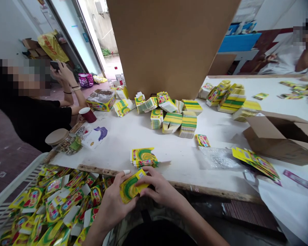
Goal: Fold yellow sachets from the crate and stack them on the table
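Between my two hands, just in front of the table edge, is a small yellow-and-green printed carton (129,188). My left hand (116,193) grips its left side, with a white cover on one fingertip. At the carton's right end, my right hand (156,188) has its fingers closed on it. Just beyond my hands, a small pile of flattened yellow cartons (143,157) lies on the white table (113,143). Below and left, a white plastic basket (14,186) holds a heap of similar cartons, several with open white flaps.
Stacks of flat cartons (171,121) stand before a tall cardboard sheet (166,44). An open cardboard box (269,131) and a clear plastic bag (218,159) are right. A jar (69,143) and red mug (89,115) stand left. A person in black (41,119) sits left; another is far right.
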`<state>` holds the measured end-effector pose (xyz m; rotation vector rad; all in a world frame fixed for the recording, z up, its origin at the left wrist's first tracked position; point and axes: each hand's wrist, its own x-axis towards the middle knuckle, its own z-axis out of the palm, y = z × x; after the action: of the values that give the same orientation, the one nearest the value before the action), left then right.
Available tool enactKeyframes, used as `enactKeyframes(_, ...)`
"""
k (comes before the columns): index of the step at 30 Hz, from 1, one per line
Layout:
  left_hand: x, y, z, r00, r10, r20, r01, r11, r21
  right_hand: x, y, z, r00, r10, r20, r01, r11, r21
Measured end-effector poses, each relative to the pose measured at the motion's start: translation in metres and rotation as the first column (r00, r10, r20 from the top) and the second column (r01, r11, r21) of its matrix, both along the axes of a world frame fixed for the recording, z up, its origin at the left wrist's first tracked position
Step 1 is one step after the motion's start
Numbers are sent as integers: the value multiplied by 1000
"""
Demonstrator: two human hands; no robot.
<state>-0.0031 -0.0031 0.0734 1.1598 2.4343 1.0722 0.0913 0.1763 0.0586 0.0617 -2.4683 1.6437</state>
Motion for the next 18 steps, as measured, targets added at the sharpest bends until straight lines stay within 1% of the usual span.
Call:
enactKeyframes(3, 3, 5, -5, 1000, 16, 21, -17, 999, 42, -1, -2, -2, 995, -96, -41, 93, 993, -66)
enactKeyframes(4, 3, 6, -7, 999, 35, 37, -38, 997, 66, -2, -2, -2, 991, -116, -59, 111, 990, -86)
enactKeyframes(5, 2, 6, -9, 995, 79, 59, -84, 992, 97, -3, -2, -3, 988, -134, -78, 125, 987, -102)
enactKeyframes(6, 1, 5, -11, 984, 147, 96, -159, 979, 129, -3, -2, -3, 983, -154, -98, 143, 983, -117)
enactKeyframes(7, 0, 4, -12, 960, 229, 160, -254, 954, 161, -3, -1, -3, 977, -180, -118, 165, 978, -128)
enactKeyframes(8, -1, 3, -12, 918, 302, 258, -355, 915, 190, -3, -1, -4, 968, -209, -136, 191, 972, -136)
enactKeyframes(9, -2, 2, -11, 855, 342, 391, -442, 874, 203, -3, 0, -5, 960, -236, -149, 216, 966, -140)
enactKeyframes(10, -3, 2, -10, 773, 333, 540, -502, 841, 201, -2, 0, -6, 954, -255, -160, 234, 962, -139)
enactKeyframes(11, -4, 2, -8, 680, 283, 676, -537, 821, 196, -2, 0, -6, 951, -261, -168, 241, 962, -130)
enactKeyframes(12, -4, 2, -5, 594, 220, 774, -552, 812, 192, -1, 1, -7, 953, -251, -171, 235, 966, -111)
enactKeyframes(13, -3, 3, -2, 531, 168, 831, -561, 804, 195, 0, 1, -7, 958, -228, -173, 216, 973, -83)
enactKeyframes(14, -3, 4, 0, 497, 138, 857, -565, 800, 199, 0, 3, -7, 966, -193, -173, 187, 981, -51)
enactKeyframes(15, -2, 5, 2, 489, 128, 863, -570, 795, 205, 1, 5, -6, 974, -152, -171, 151, 988, -17)
enactKeyframes(17, -2, 6, 5, 500, 135, 855, -572, 793, 209, 2, 9, -3, 984, -84, -156, 90, 995, 32)
enactKeyframes(18, -1, 7, 6, 502, 137, 854, -564, 800, 204, 3, 11, -1, 986, -71, -151, 77, 996, 37)
